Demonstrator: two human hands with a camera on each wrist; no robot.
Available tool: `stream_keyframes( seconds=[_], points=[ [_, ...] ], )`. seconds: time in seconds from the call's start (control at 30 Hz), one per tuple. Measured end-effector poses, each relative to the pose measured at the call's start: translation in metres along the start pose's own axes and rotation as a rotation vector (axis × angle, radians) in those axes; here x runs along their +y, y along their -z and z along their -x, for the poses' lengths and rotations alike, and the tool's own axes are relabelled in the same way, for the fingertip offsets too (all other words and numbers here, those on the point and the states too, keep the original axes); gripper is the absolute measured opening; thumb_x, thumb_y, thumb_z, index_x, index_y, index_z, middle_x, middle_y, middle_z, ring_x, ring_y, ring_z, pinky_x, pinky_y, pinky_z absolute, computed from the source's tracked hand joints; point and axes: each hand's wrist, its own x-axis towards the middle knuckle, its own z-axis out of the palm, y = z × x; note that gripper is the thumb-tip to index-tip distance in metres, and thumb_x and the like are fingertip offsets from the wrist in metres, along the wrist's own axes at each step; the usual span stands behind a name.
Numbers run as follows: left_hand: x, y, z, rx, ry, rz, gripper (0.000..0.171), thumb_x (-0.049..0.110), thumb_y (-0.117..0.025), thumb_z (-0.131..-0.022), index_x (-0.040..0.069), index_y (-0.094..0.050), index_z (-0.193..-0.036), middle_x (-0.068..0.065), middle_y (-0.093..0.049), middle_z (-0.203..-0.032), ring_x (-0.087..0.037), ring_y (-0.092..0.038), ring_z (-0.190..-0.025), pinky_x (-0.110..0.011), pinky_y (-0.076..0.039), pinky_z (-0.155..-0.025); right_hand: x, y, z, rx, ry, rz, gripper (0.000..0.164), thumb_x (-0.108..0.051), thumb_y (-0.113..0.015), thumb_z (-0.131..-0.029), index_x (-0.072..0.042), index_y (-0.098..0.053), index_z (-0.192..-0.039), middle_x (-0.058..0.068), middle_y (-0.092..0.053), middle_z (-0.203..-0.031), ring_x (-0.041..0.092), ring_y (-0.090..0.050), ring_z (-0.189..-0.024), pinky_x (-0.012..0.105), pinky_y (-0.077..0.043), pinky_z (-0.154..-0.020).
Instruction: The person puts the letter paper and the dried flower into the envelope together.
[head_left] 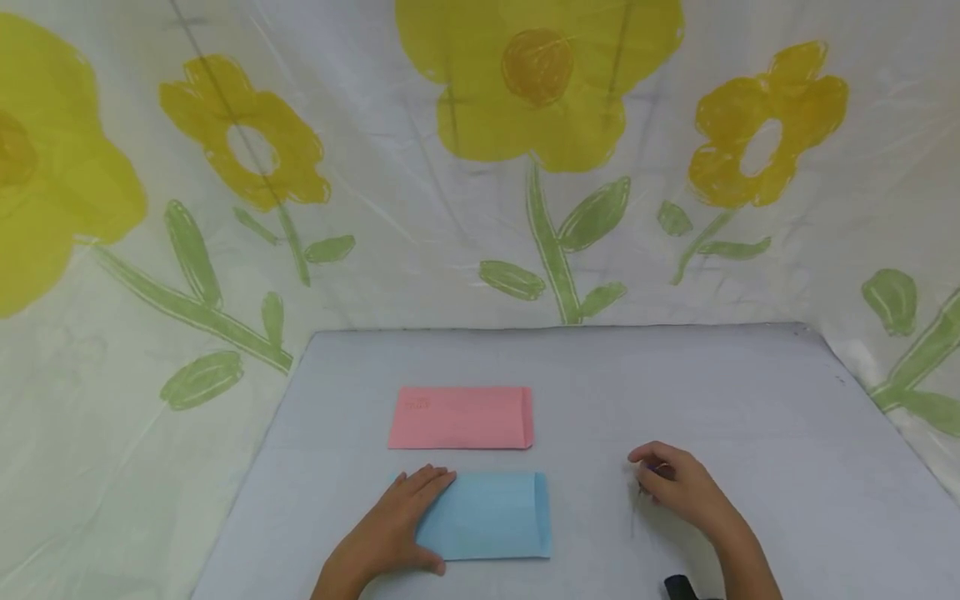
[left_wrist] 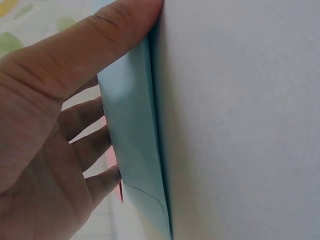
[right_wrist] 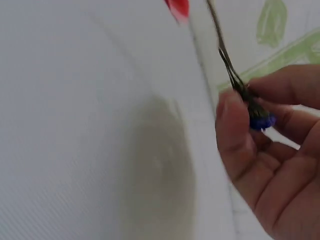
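A light blue envelope (head_left: 487,517) lies flat on the table, its flap end to the right. My left hand (head_left: 401,525) rests on its left part with fingers spread, the fingertips near the far edge and the thumb by the near edge. In the left wrist view the thumb lies along the edge of the envelope (left_wrist: 132,125), fairly straight fingers across from it. Over the table to the right, my right hand (head_left: 678,487) pinches a small blue flower (right_wrist: 261,121) with thin dark stems between thumb and fingers, close below its head.
A pink envelope (head_left: 461,418) lies behind the blue one on the pale table (head_left: 600,383). Near my right forearm is a black object (head_left: 678,587), cut off below. Something small and red (right_wrist: 178,9) shows atop the right wrist view. A flower-printed curtain (head_left: 450,250) surrounds the table.
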Motion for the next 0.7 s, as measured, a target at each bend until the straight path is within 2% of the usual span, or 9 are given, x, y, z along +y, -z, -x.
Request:
stream_keyframes(
  seconds=[0.1,0.23,0.37,0.5,0.7],
  points=[
    [0.0,0.0,0.001,0.006,-0.008,0.003,0.115,0.045,-0.096,-0.053,0.01,-0.046,-0.15,-0.008,-0.047,-0.15,-0.032,-0.039,-0.141,-0.056,-0.025,-0.117,0.001,-0.005,0.0,-0.088,0.025,-0.218,0.028,-0.007,-0.065,-0.096,0.008,-0.062,-0.119,0.018,-0.065,-0.104,0.023,-0.067,-0.083,0.033,-0.06,-0.07],
    [0.0,0.0,0.001,0.003,-0.003,0.01,0.115,0.045,-0.096,-0.053,0.011,-0.046,-0.15,-0.008,-0.047,-0.151,-0.032,-0.038,-0.141,-0.057,-0.024,-0.117,0.004,-0.013,0.001,-0.144,0.009,-0.333,0.033,-0.008,-0.067,-0.095,0.01,-0.062,-0.121,0.021,-0.066,-0.112,0.022,-0.07,-0.093,0.029,-0.058,-0.08],
    [0.0,-0.001,0.001,0.003,0.0,0.007,0.115,0.045,-0.096,-0.052,0.01,-0.046,-0.15,-0.008,-0.048,-0.15,-0.032,-0.039,-0.141,-0.056,-0.025,-0.117,0.006,-0.02,0.001,-0.12,-0.009,-0.33,0.027,-0.013,-0.07,-0.094,0.007,-0.067,-0.113,0.018,-0.069,-0.108,0.019,-0.069,-0.091,0.028,-0.058,-0.078],
    [-0.001,-0.001,0.001,0.009,-0.005,0.003,0.115,0.045,-0.096,-0.052,0.01,-0.046,-0.15,-0.008,-0.048,-0.15,-0.032,-0.039,-0.141,-0.056,-0.024,-0.117,0.006,-0.027,0.001,-0.055,-0.039,-0.271,0.024,-0.018,-0.074,-0.092,0.001,-0.072,-0.105,0.011,-0.071,-0.1,0.016,-0.064,-0.083,0.028,-0.056,-0.07],
    [0.0,0.0,0.001,0.014,-0.005,0.01,0.115,0.044,-0.097,-0.052,0.01,-0.046,-0.149,-0.008,-0.048,-0.15,-0.032,-0.038,-0.141,-0.056,-0.024,-0.117,0.0,-0.039,-0.001,0.043,-0.114,-0.229,0.019,-0.019,-0.078,-0.088,-0.004,-0.075,-0.099,0.005,-0.072,-0.097,0.016,-0.063,-0.085,0.026,-0.053,-0.069]
  ],
)
